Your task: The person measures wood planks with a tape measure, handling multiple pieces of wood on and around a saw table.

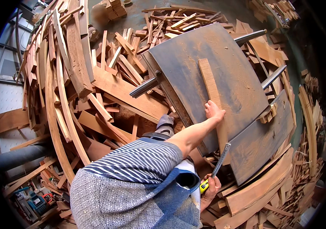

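My left hand [214, 110] is closed round the edge of a long, narrow wooden board [210, 82], which lies on a dark metal machine table [243, 76] dusted with sawdust. The board's near end reaches past the table toward me. Lower down, my right hand [211, 189] grips a yellow tape measure [204, 186]. Its blade [220, 162] is partly pulled out and points up to the board's near end; I cannot tell whether it touches the wood. Part of my right forearm is hidden behind my clothing.
Round metal bars [144, 87] stick out from the table's sides. A second dark metal plate [260, 147] adjoins it at the near right. Long curved planks [58, 99] lean at left, offcuts [170, 24] pile up behind, and a power tool [39, 203] sits at lower left.
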Demonstrator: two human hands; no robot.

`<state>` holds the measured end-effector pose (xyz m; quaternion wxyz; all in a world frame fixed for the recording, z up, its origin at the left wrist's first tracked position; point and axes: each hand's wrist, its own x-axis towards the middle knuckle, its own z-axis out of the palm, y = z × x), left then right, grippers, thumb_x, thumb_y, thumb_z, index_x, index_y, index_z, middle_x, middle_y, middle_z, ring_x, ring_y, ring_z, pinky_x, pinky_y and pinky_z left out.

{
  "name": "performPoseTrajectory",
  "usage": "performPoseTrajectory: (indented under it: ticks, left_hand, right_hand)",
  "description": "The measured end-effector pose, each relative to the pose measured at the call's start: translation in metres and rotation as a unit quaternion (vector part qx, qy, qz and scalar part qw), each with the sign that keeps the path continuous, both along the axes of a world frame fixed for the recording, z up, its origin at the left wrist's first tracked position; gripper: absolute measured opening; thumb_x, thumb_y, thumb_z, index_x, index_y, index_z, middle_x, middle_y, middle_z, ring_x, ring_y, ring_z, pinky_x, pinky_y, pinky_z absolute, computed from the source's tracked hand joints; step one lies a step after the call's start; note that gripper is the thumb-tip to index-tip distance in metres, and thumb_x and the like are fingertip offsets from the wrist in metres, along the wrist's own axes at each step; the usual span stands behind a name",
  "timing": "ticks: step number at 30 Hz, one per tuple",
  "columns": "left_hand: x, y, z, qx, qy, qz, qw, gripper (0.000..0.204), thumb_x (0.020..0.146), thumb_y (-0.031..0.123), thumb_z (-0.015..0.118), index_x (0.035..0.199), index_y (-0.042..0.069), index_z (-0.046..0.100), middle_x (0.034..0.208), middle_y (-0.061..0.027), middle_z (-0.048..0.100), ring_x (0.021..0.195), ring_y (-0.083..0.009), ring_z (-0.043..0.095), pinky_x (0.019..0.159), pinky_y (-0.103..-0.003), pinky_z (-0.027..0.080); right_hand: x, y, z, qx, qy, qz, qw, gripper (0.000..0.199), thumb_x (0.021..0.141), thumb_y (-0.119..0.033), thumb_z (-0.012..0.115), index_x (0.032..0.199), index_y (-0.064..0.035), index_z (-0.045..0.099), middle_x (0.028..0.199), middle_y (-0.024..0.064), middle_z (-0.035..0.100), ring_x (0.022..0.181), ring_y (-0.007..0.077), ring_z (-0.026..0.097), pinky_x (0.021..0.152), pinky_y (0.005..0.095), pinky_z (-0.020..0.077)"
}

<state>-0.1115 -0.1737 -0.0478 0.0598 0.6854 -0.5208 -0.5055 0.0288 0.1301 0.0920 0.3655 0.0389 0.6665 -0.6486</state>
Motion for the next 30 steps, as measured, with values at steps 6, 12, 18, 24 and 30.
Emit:
performPoseTrajectory:
  ticks: [6, 12, 18, 24, 30]
  left_hand:
    - [0.063, -0.065, -0.018, -0.045, 0.260, 0.088, 0.961, 0.061, 0.068, 0.018, 0.087, 0.116, 0.000, 0.053, 0.111, -0.0209, 0.070, 0.103, -0.0329, 0.069, 0.093, -0.042, 0.056]
    - [0.177, -0.229, 0.054, -0.128, 0.375, 0.117, 0.911, 0.035, 0.084, 0.028, 0.072, 0.107, 0.003, 0.061, 0.090, -0.0083, 0.065, 0.077, -0.0198, 0.064, 0.063, -0.036, 0.054]
    - [0.400, -0.503, 0.082, -0.398, -0.077, 0.132, 0.905, 0.068, 0.079, 0.052, 0.076, 0.122, 0.002, 0.059, 0.120, -0.0224, 0.063, 0.109, -0.0339, 0.063, 0.094, -0.047, 0.052]
    - [0.306, -0.403, 0.073, -0.469, 0.129, -0.130, 0.864, 0.047, 0.087, 0.036, 0.070, 0.118, 0.002, 0.064, 0.101, -0.0109, 0.064, 0.094, -0.0226, 0.058, 0.084, -0.036, 0.046]
    - [0.181, -0.078, -0.003, -0.116, 0.419, -0.368, 0.822, 0.015, 0.096, 0.004, 0.067, 0.111, 0.001, 0.069, 0.094, -0.0028, 0.070, 0.085, -0.0112, 0.064, 0.074, -0.026, 0.052]
  right_hand:
    - [-0.014, -0.017, 0.012, 0.015, 0.024, 0.064, 0.998, 0.022, 0.087, -0.017, 0.069, 0.096, 0.0035, 0.071, 0.078, 0.0114, 0.067, 0.060, 0.0187, 0.064, 0.058, 0.0281, 0.0517]
    - [-0.008, -0.015, 0.009, 0.002, 0.034, 0.056, 0.998, 0.019, 0.088, -0.015, 0.069, 0.095, 0.0026, 0.072, 0.076, 0.0091, 0.066, 0.060, 0.0178, 0.064, 0.058, 0.0277, 0.0522]
    - [-0.001, -0.006, 0.000, -0.043, -0.007, 0.052, 0.998, 0.020, 0.088, -0.016, 0.069, 0.093, 0.0032, 0.071, 0.077, 0.0084, 0.066, 0.062, 0.0174, 0.065, 0.059, 0.0274, 0.0513]
    - [-0.002, -0.005, -0.014, -0.016, -0.044, 0.066, 0.997, 0.021, 0.091, -0.019, 0.069, 0.097, 0.0005, 0.074, 0.079, 0.0032, 0.066, 0.069, 0.0110, 0.062, 0.063, 0.0244, 0.0474]
    - [0.009, -0.011, -0.017, -0.036, 0.049, -0.015, 0.998, 0.024, 0.093, -0.024, 0.069, 0.096, -0.0014, 0.076, 0.080, 0.0014, 0.070, 0.076, 0.0090, 0.063, 0.072, 0.0237, 0.0479]
